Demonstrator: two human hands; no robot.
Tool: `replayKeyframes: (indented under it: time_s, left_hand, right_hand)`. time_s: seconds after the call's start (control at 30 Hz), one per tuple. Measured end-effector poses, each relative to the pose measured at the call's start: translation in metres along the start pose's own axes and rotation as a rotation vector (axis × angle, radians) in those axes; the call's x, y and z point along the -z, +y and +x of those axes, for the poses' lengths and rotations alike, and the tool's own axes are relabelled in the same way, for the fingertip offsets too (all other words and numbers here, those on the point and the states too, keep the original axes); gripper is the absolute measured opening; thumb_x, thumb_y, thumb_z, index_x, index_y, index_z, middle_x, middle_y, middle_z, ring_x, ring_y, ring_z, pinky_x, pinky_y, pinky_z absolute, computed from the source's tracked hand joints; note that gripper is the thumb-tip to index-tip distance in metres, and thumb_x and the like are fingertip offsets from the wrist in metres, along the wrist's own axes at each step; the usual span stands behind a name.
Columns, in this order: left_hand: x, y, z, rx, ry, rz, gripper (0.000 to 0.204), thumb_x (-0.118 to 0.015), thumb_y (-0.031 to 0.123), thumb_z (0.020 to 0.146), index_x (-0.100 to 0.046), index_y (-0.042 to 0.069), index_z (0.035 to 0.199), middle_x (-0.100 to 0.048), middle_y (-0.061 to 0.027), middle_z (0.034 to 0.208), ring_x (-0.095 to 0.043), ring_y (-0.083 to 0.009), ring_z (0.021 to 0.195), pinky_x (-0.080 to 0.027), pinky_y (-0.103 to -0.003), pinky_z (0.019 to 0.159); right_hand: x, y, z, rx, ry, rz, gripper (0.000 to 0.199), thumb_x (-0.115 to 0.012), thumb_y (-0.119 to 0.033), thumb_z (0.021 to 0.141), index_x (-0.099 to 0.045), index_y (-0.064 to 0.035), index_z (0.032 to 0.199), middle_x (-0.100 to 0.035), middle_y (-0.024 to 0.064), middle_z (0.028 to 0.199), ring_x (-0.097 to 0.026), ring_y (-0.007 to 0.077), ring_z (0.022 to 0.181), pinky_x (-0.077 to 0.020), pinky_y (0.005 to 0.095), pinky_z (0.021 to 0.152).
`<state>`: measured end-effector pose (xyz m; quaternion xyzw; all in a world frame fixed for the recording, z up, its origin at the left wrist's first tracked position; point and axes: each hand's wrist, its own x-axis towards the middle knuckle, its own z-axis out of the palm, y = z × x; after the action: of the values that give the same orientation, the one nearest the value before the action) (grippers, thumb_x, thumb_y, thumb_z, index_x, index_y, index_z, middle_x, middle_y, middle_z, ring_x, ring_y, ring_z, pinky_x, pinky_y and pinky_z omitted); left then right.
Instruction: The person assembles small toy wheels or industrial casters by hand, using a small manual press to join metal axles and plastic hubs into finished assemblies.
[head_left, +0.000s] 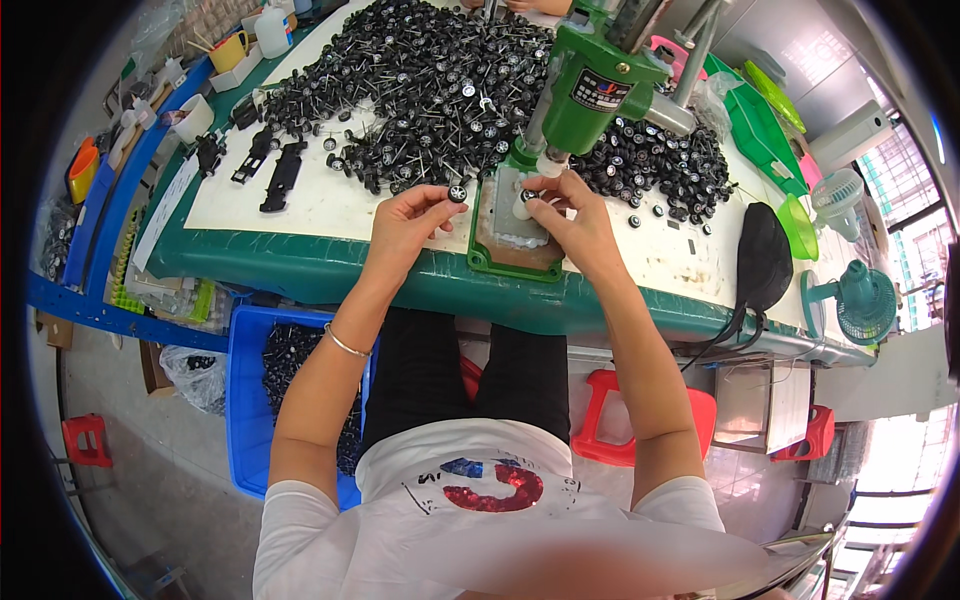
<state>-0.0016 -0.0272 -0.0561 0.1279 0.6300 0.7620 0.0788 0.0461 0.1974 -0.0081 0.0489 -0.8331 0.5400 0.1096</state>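
Between the thumb and fingers of my left hand (415,218) is a small black toy wheel (457,194) with a silvery hub. My right hand (573,222) pinches another black wheel (528,196) over the pale block on the base of a green hand press (515,235). The press head (590,85) rises just above my right fingers, and its pale ram tip (551,165) is close to them. Whether the right wheel touches the block or a post is hidden by my fingers.
A large heap of wheels on axles (430,90) covers the table's far left; loose wheels (650,170) lie right of the press. Black toy car chassis (284,175) lie at left. A black bag (763,260) and green fan (862,302) stand right. A blue bin (245,400) sits below.
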Motion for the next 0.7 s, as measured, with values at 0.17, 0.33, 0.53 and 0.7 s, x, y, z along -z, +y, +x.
replayKeyframes:
  time_s: [0.17,0.33,0.53,0.7]
  left_hand:
    - [-0.014,0.012,-0.001,-0.091,-0.021,0.042,0.012,-0.065,0.007,0.084,-0.069,0.004,0.094,-0.068,0.0000,0.087,-0.055,-0.0045,0.072,-0.040,-0.019,0.063]
    - [-0.034,0.019,0.021,-0.305,-0.010,0.133,0.012,-0.070,0.004,0.079,-0.069,0.000,0.090,-0.059,0.0016,0.080,-0.052,-0.0053,0.070,-0.040,-0.019,0.061]
    - [-0.038,0.009,0.025,-0.453,0.019,0.269,0.015,-0.071,0.007,0.074,-0.068,-0.001,0.086,-0.063,-0.0063,0.082,-0.059,-0.0153,0.075,-0.046,-0.027,0.068]
    - [-0.030,-0.012,0.013,-0.467,0.221,0.252,0.013,-0.070,0.007,0.074,-0.067,-0.001,0.084,-0.062,-0.0087,0.079,-0.060,-0.0187,0.075,-0.047,-0.029,0.069]
  right_hand:
    - [-0.006,-0.002,-0.002,0.225,0.046,-0.351,0.026,-0.063,-0.017,0.079,-0.065,-0.0065,0.102,-0.058,0.0082,0.095,-0.059,0.0212,0.082,-0.0475,0.0329,0.074]
    - [-0.006,0.004,-0.001,0.139,0.040,-0.128,0.025,-0.064,-0.015,0.081,-0.064,-0.0047,0.103,-0.056,0.0080,0.096,-0.058,0.0190,0.081,-0.0471,0.0311,0.074]
    - [-0.026,0.015,-0.011,0.336,0.156,-0.183,0.038,-0.067,-0.012,0.079,-0.058,-0.0023,0.115,-0.054,0.0095,0.095,-0.055,0.0205,0.085,-0.0448,0.0303,0.078]
    - [-0.017,0.025,-0.019,0.263,0.281,-0.141,0.034,-0.063,-0.009,0.082,-0.057,0.0007,0.114,-0.056,0.0084,0.101,-0.055,0.0181,0.092,-0.0434,0.0302,0.086]
